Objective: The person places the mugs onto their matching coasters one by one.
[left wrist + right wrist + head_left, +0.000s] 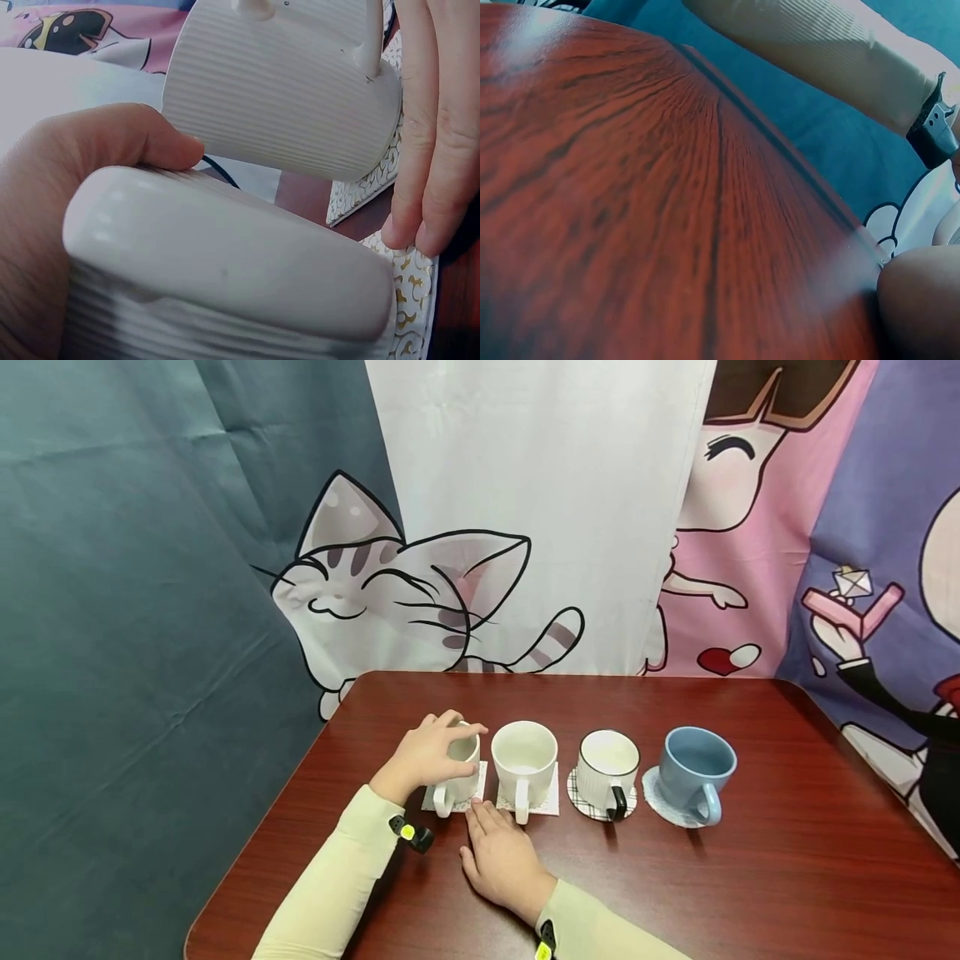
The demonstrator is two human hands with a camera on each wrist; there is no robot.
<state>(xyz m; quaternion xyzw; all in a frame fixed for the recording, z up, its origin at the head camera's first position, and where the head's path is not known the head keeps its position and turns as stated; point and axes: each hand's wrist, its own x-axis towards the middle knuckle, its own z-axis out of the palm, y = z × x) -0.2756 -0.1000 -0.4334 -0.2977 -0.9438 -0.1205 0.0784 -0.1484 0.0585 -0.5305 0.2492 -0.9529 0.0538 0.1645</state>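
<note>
My left hand [426, 755] holds the leftmost white mug [463, 786] from above, thumb on the near right side and fingers over the rim. That mug is on a square patterned coaster [482, 781], its handle facing me. In the left wrist view the ribbed mug and its broad handle [225, 247] fill the foreground, with the thumb [176, 148] along the side. My right hand [504, 857] lies flat on the table, fingers straight, fingertips at the coaster's near edge. In the left wrist view its fingertips [431, 236] touch the gold-patterned coaster [411, 330].
To the right, a second white mug [525, 758] stands on a square coaster. Beyond it are a white mug with black rim and handle [598, 777] on a round checked coaster and a blue mug [686, 774] on a round pale coaster. A printed curtain [540, 485] hangs behind the table [750, 893].
</note>
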